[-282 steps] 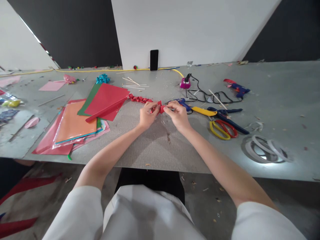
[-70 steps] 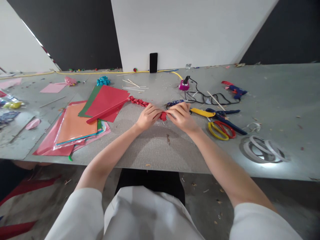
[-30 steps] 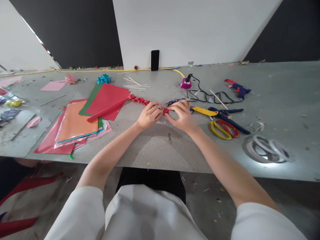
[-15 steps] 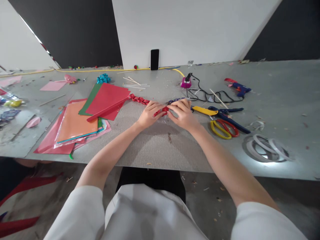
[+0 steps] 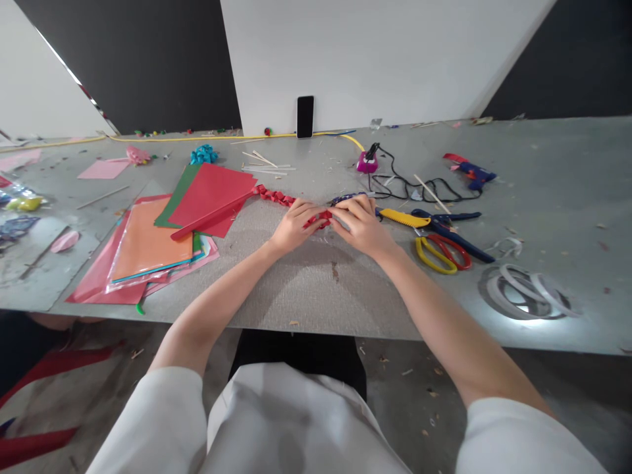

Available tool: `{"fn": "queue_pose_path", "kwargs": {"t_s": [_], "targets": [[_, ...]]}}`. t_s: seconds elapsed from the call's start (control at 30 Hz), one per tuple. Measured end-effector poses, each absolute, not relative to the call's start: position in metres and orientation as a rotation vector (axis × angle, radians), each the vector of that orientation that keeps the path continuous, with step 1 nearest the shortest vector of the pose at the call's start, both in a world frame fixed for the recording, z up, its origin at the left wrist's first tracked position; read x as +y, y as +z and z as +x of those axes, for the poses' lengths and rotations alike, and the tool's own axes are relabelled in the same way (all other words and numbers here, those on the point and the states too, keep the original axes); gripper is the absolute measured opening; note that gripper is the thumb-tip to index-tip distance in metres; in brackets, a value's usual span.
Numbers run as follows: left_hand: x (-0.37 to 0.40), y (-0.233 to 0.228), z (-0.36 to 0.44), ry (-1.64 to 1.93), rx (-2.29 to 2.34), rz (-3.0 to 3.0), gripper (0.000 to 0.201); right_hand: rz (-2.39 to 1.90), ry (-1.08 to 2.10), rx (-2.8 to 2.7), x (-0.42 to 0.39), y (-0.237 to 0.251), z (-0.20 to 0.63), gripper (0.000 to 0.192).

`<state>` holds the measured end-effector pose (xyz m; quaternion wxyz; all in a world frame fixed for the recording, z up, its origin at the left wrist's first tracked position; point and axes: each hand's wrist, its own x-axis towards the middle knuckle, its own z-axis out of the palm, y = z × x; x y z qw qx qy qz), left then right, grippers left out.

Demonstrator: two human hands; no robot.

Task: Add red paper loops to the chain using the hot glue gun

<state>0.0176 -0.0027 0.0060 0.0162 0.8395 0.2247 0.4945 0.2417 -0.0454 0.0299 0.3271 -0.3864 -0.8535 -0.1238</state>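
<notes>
Folded red chain point(image 5: 276, 195) done from paper stack point(image 5: 148, 247) to mid-table point(image 5: 306, 289). Left hand point(image 5: 295, 226) and right hand point(image 5: 361, 225) pinched shut on its working end; more folds likely left. Scissors point(image 5: 439, 253) unused.

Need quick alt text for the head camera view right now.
Both hands, left hand and right hand, pinch a folded red paper chain on a grey table. Coloured paper sheets lie left, scissors right.
</notes>
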Motion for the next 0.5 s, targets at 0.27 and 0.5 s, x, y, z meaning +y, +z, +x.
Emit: {"fn": "queue_pose_path", "kwargs": {"t_s": [0.27, 0.5], "targets": [[-0.002, 0.0067, 0.0164, 1.496, 0.696, 2.622, 0.03, -1.017, -0.321, -2.262, -0.0464, 0.0311, 0.2413, 0.033], [-0.002, 0.0057, 0.0171, 1.518, 0.699, 2.63, 0.029, -1.04, -0.312, -2.157, -0.045, 0.0288, 0.2356, 0.029]]}}
